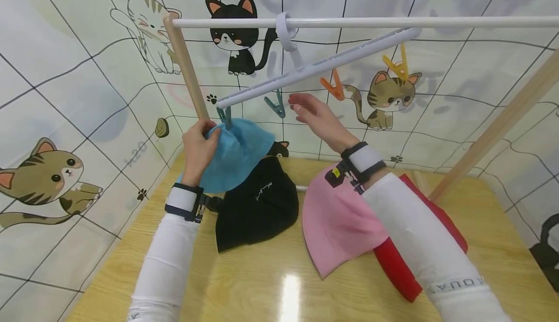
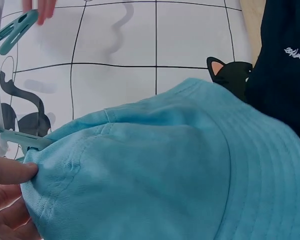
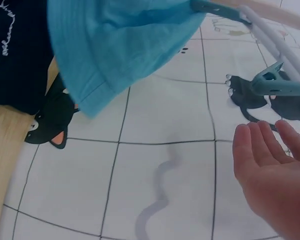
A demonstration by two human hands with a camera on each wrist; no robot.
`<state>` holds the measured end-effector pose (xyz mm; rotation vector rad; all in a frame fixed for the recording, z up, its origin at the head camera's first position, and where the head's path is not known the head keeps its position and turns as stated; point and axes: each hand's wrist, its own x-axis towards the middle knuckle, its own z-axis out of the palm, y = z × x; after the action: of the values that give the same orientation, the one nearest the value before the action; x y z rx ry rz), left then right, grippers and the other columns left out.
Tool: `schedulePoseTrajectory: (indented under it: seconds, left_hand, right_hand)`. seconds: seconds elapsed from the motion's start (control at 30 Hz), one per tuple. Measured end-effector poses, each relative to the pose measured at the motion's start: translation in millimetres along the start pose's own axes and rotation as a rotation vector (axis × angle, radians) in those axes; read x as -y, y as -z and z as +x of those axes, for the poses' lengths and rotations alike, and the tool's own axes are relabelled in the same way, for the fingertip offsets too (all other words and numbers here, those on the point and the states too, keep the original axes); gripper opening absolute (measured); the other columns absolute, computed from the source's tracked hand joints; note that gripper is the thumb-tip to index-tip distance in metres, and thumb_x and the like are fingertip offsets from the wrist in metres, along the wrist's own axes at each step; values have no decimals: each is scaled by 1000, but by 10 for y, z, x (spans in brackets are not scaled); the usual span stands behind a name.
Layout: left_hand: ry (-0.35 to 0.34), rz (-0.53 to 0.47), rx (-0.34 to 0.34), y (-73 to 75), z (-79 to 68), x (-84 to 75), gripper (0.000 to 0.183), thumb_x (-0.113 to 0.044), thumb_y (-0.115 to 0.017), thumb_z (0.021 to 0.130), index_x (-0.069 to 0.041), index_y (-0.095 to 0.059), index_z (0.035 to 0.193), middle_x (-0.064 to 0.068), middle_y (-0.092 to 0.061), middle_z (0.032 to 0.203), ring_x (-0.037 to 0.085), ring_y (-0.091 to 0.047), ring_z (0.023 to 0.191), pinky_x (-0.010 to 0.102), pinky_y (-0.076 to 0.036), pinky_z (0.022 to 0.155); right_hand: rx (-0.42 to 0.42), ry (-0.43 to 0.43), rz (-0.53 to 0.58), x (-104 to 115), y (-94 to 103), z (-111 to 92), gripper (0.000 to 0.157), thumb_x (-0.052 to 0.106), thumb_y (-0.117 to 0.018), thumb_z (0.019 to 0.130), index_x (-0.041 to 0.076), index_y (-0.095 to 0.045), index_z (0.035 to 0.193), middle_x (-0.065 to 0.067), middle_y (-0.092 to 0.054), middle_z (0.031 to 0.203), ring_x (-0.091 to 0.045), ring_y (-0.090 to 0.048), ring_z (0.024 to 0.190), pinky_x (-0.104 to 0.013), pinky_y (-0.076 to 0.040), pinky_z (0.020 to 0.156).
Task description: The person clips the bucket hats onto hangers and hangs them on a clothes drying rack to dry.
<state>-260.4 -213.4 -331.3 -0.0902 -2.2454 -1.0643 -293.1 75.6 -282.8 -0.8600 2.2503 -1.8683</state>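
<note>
A light blue bucket hat (image 1: 240,149) hangs crown up from the low left end of a tilted white clip hanger (image 1: 314,71). A teal clothespin (image 1: 226,117) at that end bites the crown's edge. My left hand (image 1: 199,148) pinches the crown just beside this clothespin; in the left wrist view its thumb (image 2: 15,171) lies on the near face of the cloth. Beside the hanger's middle, my right hand (image 1: 320,122) is raised with its fingers extended, holding nothing. A second teal clothespin (image 3: 277,85) dangles close to its fingertips.
The hanger's hook (image 1: 285,31) circles a white rod (image 1: 375,22) between wooden posts. Orange (image 1: 334,86) and yellow (image 1: 399,64) clothespins hang on the right. Below, a black hat (image 1: 262,205), a pink hat (image 1: 340,220) and a red item (image 1: 397,268) lie on the wooden table (image 1: 244,283).
</note>
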Motion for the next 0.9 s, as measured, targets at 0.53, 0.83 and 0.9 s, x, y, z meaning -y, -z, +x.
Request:
schedulePoseTrajectory:
  seconds: [0.53,0.83,0.9]
  left_hand:
    - [-28,33,20,-75,-89,16,12,-3,-61,92,7,-63,99,23,-67,95,34,-63,85,45,-49,81]
    - [-97,60,35,-105,-128,-72,10,2,-60,91,8,-59,100,25,-65,96,37,-61,85,47,-50,80]
    - [-113,66,22,-113,-142,-88,11,4,-60,90,8,-58,100,25,-64,97,38,-61,88,48,-49,81]
  right_hand:
    - [-139,-90,61,268,-345,229,30,9,-51,100,-5,-48,127,-18,-55,119,-25,-55,111,-34,-47,94]
    - [-82,-81,137,235,-336,279,30,4,-43,102,-4,-38,130,-19,-46,124,-23,-52,121,-34,-45,96]
    - [-74,-77,140,232,-342,284,30,4,-42,102,-3,-37,131,-19,-46,124,-23,-51,122,-33,-45,96]
